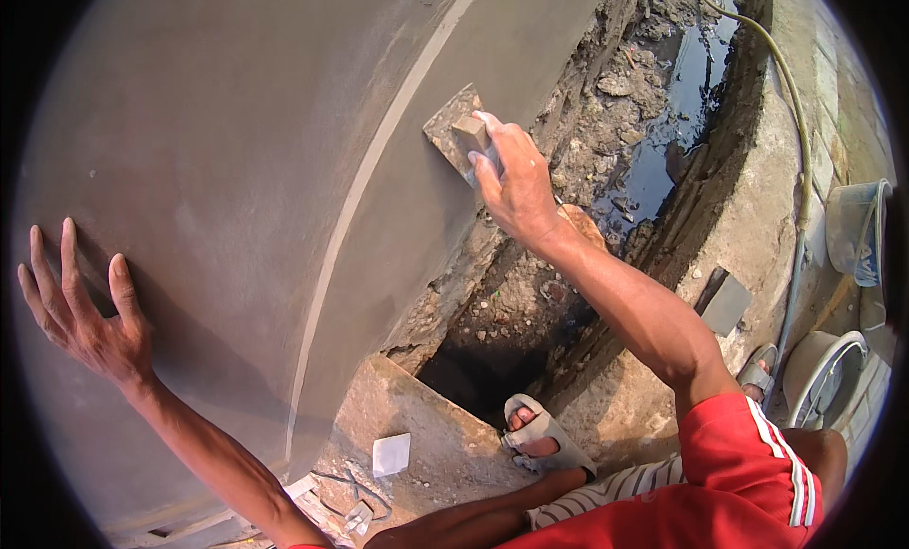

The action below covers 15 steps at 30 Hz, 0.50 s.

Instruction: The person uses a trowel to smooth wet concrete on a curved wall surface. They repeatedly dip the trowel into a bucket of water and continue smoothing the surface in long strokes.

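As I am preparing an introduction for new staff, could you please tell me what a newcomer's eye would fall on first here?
Probably the right hand, near the upper middle, gripping a flat trowel against the grey wall, to the right of a pale curved stripe. Next comes the left hand, spread over the wall at far left. Dark water in the ditch at upper right also stands out.

The plastering float (446, 127) is mottled grey-brown with a tan handle (470, 130). The plastered wall (208, 123) is grey-brown with one pale stripe (378, 137). The shirt (691, 506) is red with a white-striped sleeve (731, 445); the shorts (606, 497) are white, dark-striped.
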Each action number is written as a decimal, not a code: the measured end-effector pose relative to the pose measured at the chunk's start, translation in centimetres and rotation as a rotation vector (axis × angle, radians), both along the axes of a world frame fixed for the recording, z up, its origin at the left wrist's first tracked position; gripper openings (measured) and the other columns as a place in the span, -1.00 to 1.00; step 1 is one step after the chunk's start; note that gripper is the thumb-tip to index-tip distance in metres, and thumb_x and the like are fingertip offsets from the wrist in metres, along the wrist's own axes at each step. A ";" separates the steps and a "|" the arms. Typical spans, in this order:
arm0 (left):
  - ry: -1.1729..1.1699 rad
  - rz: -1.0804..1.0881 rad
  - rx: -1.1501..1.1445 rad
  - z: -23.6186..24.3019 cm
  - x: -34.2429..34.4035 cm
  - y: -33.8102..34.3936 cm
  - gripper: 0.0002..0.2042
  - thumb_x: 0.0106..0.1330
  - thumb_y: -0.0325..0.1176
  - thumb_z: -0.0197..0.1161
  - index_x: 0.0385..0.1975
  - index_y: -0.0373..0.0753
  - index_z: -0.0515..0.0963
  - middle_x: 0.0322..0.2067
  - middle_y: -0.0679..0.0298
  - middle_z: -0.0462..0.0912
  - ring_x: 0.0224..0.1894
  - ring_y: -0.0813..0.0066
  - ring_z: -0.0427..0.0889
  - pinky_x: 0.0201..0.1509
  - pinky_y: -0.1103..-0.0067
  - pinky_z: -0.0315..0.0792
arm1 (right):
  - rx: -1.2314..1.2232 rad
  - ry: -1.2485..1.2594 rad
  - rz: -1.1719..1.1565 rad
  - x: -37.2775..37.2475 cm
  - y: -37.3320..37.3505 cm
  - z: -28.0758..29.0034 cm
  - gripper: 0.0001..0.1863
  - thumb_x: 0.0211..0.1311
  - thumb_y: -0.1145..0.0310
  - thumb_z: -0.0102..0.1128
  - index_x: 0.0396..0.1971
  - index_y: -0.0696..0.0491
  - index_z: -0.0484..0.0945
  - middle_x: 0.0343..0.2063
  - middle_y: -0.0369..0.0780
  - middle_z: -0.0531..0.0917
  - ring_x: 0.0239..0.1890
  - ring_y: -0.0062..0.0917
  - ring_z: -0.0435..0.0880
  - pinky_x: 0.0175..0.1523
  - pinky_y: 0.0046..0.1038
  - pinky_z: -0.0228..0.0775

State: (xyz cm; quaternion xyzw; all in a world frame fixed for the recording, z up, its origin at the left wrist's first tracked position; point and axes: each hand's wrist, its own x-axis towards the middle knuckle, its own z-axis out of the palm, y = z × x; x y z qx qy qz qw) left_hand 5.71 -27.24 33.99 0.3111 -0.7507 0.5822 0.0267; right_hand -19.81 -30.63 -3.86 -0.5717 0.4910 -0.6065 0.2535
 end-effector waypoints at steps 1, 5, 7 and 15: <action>0.002 0.008 0.002 0.0 0.0 0.1 -0.55 0.37 0.01 0.28 0.25 0.14 0.55 0.37 0.42 0.43 0.47 0.29 0.24 0.56 0.28 0.12 | 0.017 -0.009 0.009 -0.8 0.5 -0.5 -0.53 0.27 0.52 0.18 0.20 0.25 0.45 -0.20 0.00 0.58 -0.13 -0.13 0.61 0.03 -0.20 0.47; -0.016 0.075 0.006 0.6 1.0 0.1 -0.54 0.37 -0.01 0.28 0.25 0.10 0.54 0.37 0.41 0.43 0.47 0.27 0.26 0.55 0.27 0.13 | 0.026 -0.165 -0.134 -4.2 -2.0 0.6 -0.52 0.29 0.49 0.19 0.20 0.27 0.45 -0.16 0.03 0.61 -0.15 -0.12 0.65 0.01 -0.16 0.49; -0.005 0.107 0.008 0.8 1.7 0.1 -0.54 0.37 -0.02 0.29 0.26 0.09 0.54 0.37 0.40 0.43 0.46 0.27 0.26 0.55 0.27 0.13 | -0.116 -0.150 -0.246 -6.4 -6.3 2.5 -0.54 0.30 0.44 0.18 0.17 0.28 0.47 -0.21 0.03 0.65 -0.18 -0.11 0.69 -0.02 -0.14 0.51; 0.006 0.083 -0.016 -0.2 1.0 0.2 -0.54 0.37 -0.07 0.29 0.26 0.09 0.54 0.38 0.38 0.42 0.46 0.25 0.26 0.55 0.26 0.13 | 0.009 0.042 -0.026 -2.4 -2.1 -1.6 -0.60 0.32 0.46 0.16 0.14 0.23 0.49 -0.12 0.04 0.62 -0.07 -0.10 0.65 0.03 -0.16 0.49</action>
